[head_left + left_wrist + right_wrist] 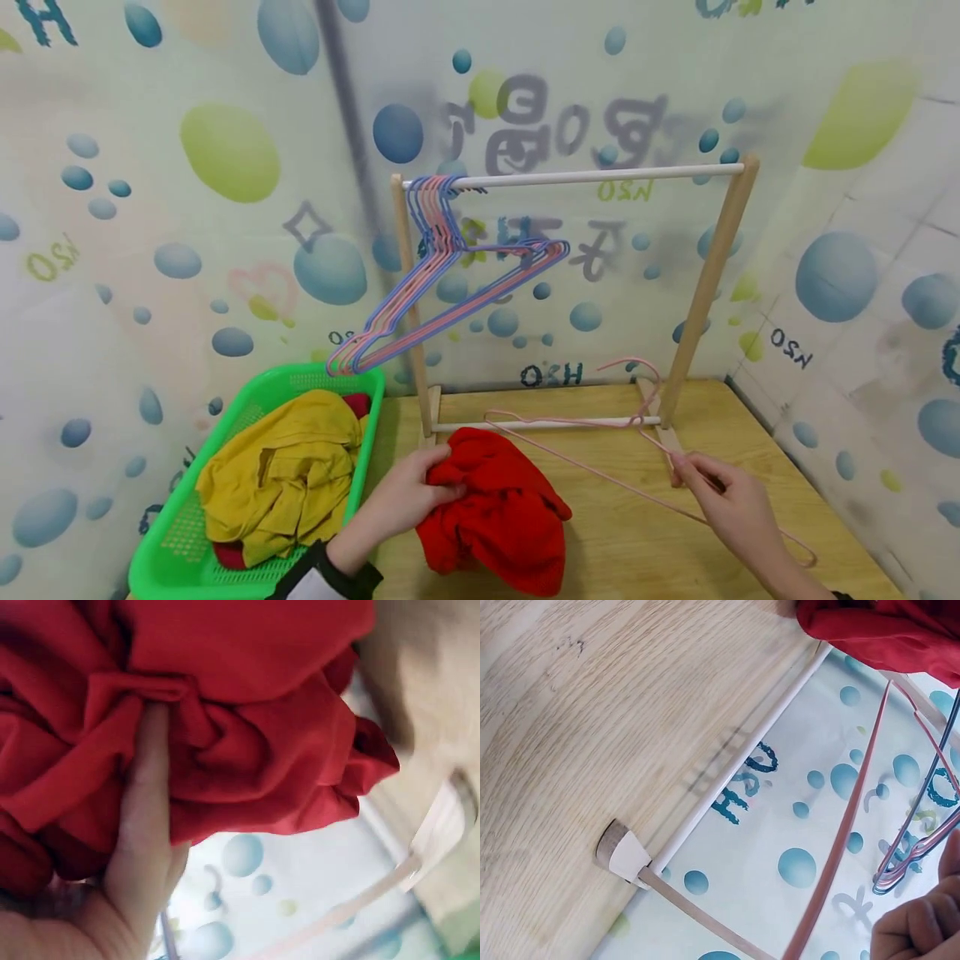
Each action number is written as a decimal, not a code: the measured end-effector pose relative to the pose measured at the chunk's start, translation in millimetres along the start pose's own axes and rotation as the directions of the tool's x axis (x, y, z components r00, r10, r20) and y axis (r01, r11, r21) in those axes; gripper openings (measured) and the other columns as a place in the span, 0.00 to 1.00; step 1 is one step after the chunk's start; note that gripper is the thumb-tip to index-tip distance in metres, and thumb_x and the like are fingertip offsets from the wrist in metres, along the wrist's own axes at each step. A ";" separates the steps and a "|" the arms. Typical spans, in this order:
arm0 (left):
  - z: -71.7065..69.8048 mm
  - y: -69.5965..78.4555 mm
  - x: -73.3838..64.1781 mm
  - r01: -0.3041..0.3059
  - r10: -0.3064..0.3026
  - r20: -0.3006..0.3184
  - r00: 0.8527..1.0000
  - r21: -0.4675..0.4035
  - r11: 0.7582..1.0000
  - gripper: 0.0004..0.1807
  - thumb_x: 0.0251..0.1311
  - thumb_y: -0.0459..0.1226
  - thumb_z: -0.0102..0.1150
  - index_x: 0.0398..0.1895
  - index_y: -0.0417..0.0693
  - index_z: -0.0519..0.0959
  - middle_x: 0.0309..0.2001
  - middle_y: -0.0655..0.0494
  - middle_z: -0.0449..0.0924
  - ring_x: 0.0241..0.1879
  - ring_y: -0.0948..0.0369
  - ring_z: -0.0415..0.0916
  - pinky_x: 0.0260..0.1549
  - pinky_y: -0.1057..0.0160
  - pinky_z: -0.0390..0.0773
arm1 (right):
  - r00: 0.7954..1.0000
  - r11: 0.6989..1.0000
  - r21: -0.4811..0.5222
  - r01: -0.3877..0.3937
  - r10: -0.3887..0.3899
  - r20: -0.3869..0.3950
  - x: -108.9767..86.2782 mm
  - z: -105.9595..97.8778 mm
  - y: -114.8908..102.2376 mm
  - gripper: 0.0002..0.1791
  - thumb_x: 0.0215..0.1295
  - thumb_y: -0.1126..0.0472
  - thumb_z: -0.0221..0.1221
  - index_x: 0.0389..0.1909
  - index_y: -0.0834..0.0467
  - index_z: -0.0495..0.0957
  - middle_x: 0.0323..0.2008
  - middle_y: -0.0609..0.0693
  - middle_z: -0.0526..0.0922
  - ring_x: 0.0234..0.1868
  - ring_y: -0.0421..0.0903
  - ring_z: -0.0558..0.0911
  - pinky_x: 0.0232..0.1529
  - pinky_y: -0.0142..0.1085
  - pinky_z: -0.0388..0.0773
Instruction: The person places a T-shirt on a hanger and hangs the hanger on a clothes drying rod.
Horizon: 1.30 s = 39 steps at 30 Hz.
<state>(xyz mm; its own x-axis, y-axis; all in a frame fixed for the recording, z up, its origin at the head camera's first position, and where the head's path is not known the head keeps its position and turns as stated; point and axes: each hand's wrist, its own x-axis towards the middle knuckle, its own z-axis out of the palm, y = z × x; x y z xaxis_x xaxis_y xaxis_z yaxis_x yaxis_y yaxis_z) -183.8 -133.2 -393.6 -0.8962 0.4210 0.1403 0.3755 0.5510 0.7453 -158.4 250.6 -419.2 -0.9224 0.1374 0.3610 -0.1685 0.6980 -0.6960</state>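
A bunched red garment (498, 512) is gripped by my left hand (412, 492) over the table's front middle. In the left wrist view the thumb (146, 802) presses into the folds of the red cloth (262, 742), and the fingers behind are hidden. To the right, my right hand (731, 504) pinches a pink wire hanger (638, 419) along one shoulder near its neck. Its hook points up and its far end reaches left, behind the garment. In the right wrist view, curled fingers (919, 926) show beside the pink wire (847, 817).
Several blue and pink hangers (438, 217) hang bunched at the left of the rack's white top rod (600, 176). A green basket (375, 433) at the left holds yellow clothes (300, 475) with dark red cloth under them. The rack's right post (708, 292) stands behind my right hand.
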 end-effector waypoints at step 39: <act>55.5 -29.0 -12.2 0.011 0.032 -0.140 0.990 0.296 0.955 0.27 0.37 0.31 0.71 0.44 0.51 0.71 0.41 0.54 0.72 0.39 0.57 0.73 0.35 0.56 0.78 | 0.991 0.984 0.127 0.123 -0.115 -0.066 -8.1 8.7 -0.8 0.11 0.64 0.61 0.55 0.21 0.52 0.77 0.10 0.41 0.65 0.09 0.34 0.55 0.06 0.28 0.54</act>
<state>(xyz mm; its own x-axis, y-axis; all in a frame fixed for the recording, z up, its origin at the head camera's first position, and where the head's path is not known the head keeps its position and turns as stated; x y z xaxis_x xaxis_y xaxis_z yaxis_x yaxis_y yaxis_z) -170.6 -114.3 -453.0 -0.9078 0.3337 0.2542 0.4192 0.7442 0.5201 -153.8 242.8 -427.0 -0.8719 0.1024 0.4789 -0.3229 0.6149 -0.7194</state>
